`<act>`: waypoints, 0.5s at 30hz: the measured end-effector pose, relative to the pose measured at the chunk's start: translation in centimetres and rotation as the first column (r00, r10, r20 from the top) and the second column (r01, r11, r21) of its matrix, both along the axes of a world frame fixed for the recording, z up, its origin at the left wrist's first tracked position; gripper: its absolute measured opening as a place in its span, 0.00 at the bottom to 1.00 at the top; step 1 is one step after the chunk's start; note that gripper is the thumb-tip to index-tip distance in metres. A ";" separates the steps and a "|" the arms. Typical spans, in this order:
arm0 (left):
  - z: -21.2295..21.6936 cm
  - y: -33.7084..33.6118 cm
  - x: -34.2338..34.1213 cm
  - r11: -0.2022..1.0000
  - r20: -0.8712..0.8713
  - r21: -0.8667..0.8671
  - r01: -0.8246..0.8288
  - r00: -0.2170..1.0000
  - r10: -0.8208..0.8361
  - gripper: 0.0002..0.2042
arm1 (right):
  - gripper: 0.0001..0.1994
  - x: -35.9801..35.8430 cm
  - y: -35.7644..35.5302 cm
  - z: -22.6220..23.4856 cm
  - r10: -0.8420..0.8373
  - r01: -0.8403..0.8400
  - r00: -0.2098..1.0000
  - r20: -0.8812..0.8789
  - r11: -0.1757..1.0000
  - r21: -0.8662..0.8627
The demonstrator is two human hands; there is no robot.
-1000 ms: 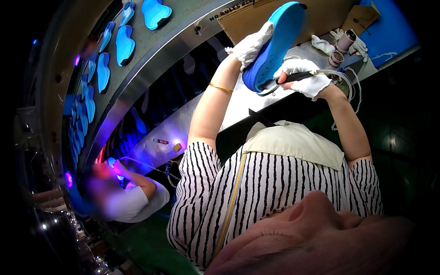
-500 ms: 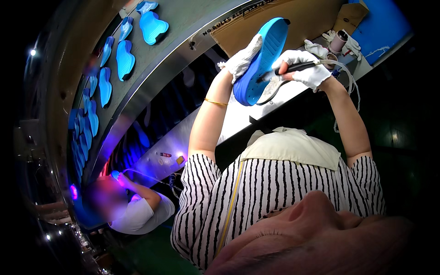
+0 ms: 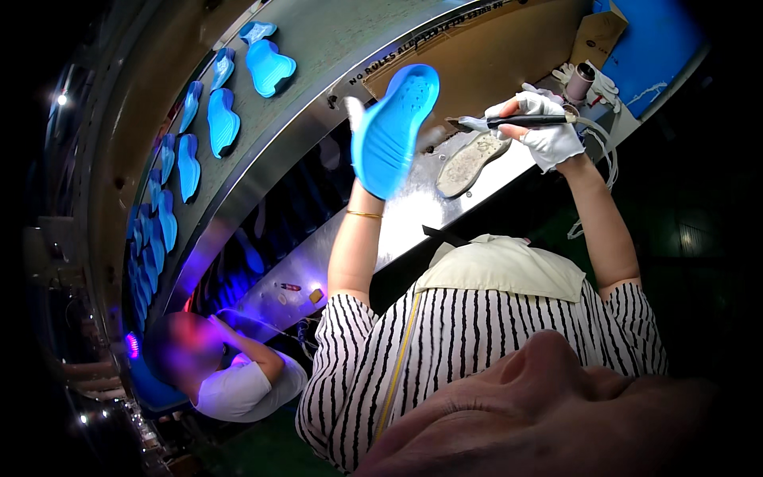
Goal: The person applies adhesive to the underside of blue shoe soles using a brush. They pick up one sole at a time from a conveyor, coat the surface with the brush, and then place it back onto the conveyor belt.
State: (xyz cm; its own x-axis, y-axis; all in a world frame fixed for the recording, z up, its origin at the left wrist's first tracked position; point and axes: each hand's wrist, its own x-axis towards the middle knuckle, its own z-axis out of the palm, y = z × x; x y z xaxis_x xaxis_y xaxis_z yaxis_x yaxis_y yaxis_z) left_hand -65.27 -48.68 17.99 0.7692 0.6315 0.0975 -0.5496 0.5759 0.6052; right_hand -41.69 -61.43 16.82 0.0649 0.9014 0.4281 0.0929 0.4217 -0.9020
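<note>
My left hand (image 3: 354, 112) wears a white glove and holds up a bright blue shoe sole (image 3: 393, 135) over the bench. The sole covers most of that hand, and its ridged, holed face shows. A black-handled brush (image 3: 534, 121) with a clear tube at its back end is gripped in my gloved right hand (image 3: 556, 144). Its bristles point left, apart from the blue sole. Under the brush, a greyish, speckled sole-shaped piece (image 3: 470, 165) lies on the shiny bench (image 3: 413, 219).
Along the left runs a conveyor belt (image 3: 306, 99) carrying several blue soles (image 3: 224, 123). Behind the bench stands a cardboard sheet (image 3: 493, 63). At right are a cup (image 3: 581, 80) and white gloves (image 3: 606, 86). A co-worker (image 3: 250, 387) sits at lower left.
The blue sole has been turned and moved left, away from the brush. My right hand has shifted slightly right with the brush. The greyish piece on the bench has come into clear view.
</note>
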 end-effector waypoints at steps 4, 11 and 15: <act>-7.2 1.5 0.6 0.980 0.105 -0.082 0.183 0.979 -0.174 0.34 | 0.07 -2.1 0.1 -1.3 -0.090 0.091 0.994 -0.067 0.996 0.007; -7.1 -5.1 4.6 0.980 0.137 -0.046 0.196 0.973 -0.188 0.36 | 0.08 -3.4 2.0 -1.8 -0.233 0.247 0.969 -0.084 0.934 0.258; -5.8 -6.2 5.2 0.984 0.023 -0.162 -0.074 0.997 0.079 0.35 | 0.10 -5.3 -0.1 -1.4 -0.213 0.141 0.956 0.204 0.937 0.319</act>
